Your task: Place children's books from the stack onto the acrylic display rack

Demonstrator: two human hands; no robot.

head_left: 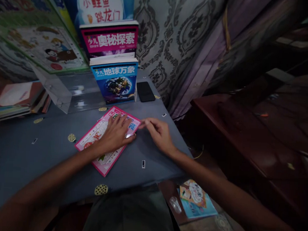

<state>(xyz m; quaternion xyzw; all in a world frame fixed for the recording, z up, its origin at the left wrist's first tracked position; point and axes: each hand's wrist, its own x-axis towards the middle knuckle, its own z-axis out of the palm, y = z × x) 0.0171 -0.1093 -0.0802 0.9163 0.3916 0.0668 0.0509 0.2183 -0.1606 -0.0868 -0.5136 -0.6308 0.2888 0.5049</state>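
Note:
A pink-bordered book lies flat and slanted on the blue-grey tablecloth. My left hand rests on its cover with the fingers spread. At the book's upper right corner is my right hand, its thumb and index finger close together and the other fingers curled. Whether a page edge or the cover corner sits between those fingertips is too small to tell. Just behind the pink book stands a blue book with a globe picture, and a magenta book rises behind that one.
A black phone lies right of the standing books. Clear plastic stand and stacked books are at the left. A large green book leans behind. Below the table's right edge, books lie lower down beside a dark red seat.

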